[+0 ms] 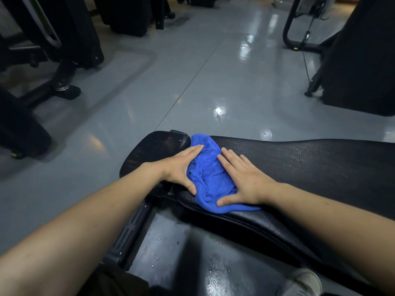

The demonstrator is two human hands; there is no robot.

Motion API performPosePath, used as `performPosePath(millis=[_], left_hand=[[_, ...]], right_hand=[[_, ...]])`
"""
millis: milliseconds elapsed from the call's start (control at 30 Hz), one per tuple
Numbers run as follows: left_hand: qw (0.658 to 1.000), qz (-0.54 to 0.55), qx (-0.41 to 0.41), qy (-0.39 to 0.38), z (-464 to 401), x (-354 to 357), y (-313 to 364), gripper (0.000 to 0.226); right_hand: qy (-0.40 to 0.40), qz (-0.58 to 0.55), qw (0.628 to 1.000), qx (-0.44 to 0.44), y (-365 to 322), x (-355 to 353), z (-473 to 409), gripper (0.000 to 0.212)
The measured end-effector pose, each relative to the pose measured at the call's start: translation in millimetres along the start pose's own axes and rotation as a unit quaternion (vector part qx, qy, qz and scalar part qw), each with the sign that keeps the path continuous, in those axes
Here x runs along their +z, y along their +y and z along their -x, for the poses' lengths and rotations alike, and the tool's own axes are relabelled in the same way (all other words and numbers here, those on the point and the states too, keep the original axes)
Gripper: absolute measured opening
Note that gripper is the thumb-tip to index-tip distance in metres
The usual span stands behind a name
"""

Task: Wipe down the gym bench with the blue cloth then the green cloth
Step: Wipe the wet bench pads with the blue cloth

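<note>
Far left: dark gym machine frames (64, 77) are seen on the grey glossy floor (192, 82), not part of the job. Next, the small seat pad (158, 146) of the desk is seen w/ a faint wet sheen, so it's judged as prob. already gone over, though that can't be confirmed. The left hand (181, 167) is laid flat, fingers straight & together, thumb spread, pressed on the left edge of the blue cloth (211, 178); nothing is gripped. The blue cloth is bunched at the gap end of the long pad, where seat pad & long pad meet, touching both, its near edge draped over the near side of the desk. The right hand (245, 182) is likewise spread flat, fingers straight, thumb out, pressed on the cloth's right side, w/ the fingertips on bare pad. So the cloth is framed & pinned btwn the 2 hands rather than clamped. Right of that, the long desk pad (310, 163) runs off to the right edge; speckled shine is seen on it, but wet vs. just textured vinyl can't be told. Far right, another dark machine (352, 60) is seen. Judgement: step 1 of 2 (blue wipe) is under way, approx. early-to-mid, w/ most of the long pad prob. still to be covered. The green cloth isn't in view, so step 2 is taken as not yet begun. A pale shoe (307, 280) is seen bottom right.
</note>
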State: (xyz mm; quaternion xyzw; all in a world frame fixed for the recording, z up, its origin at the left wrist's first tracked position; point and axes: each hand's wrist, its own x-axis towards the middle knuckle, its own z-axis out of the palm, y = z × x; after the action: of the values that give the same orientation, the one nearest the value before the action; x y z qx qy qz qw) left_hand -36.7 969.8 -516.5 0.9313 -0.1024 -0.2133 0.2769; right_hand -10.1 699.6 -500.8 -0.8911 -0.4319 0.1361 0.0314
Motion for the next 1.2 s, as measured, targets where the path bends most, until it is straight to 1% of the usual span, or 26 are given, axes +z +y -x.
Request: performPosePath(millis=[133,267,333,367,500,567,633,767,900,1100,1200], left_hand=[[0.999,-0.029,0.000,0.033,-2.6,-1.9,0.4,0.143],[0.999,-0.022,0.009,0.049,4.2,0.6,-2.4,0.128],[0.998,-0.002,0.006,0.055,7.7,3.3,-4.6,0.119],[0.998,0.007,0.008,0.061,9.2,4.1,-6.0,0.111],[0.994,0.017,0.028,0.103,19.4,8.2,-7.7,0.069],[0.991,0.021,0.038,0.126,27.3,8.7,-7.4,0.056],[0.989,0.017,0.047,0.141,37.1,5.3,-7.4,0.049],[0.985,0.005,0.049,0.164,63.8,-12.9,-13.6,0.051],[0.976,-0.001,0.043,0.212,94.7,-38.7,-25.4,0.063],[0.958,0.005,0.035,0.286,130.8,-77.6,-48.8,0.061],[0.957,0.013,0.019,0.289,128.4,-78.3,-64.7,0.064]], right_hand=[[0.017,-0.003,1.000,-0.004,-1.4,-3.6,-22.8,0.137],[-0.017,-0.041,0.999,-0.030,-0.9,-6.5,-46.2,0.135],[-0.022,-0.072,0.996,-0.036,-1.0,-7.8,-54.1,0.129],[-0.014,-0.092,0.995,-0.039,-1.7,-8.2,-57.2,0.123],[0.041,-0.169,0.984,-0.047,-11.6,-7.3,-63.6,0.085],[0.067,-0.189,0.978,-0.049,-20.5,-8.4,-61.3,0.074],[0.085,-0.199,0.975,-0.054,-30.1,-9.9,-58.6,0.069],[0.121,-0.214,0.967,-0.073,-54.9,-17.4,-62.1,0.068],[0.161,-0.232,0.954,-0.096,-88.5,-38.6,-80.9,0.068],[0.194,-0.219,0.948,-0.126,-126.3,-66.9,-123.6,0.068],[0.194,-0.206,0.950,-0.132,-129.8,-62.6,-143.1,0.072]])
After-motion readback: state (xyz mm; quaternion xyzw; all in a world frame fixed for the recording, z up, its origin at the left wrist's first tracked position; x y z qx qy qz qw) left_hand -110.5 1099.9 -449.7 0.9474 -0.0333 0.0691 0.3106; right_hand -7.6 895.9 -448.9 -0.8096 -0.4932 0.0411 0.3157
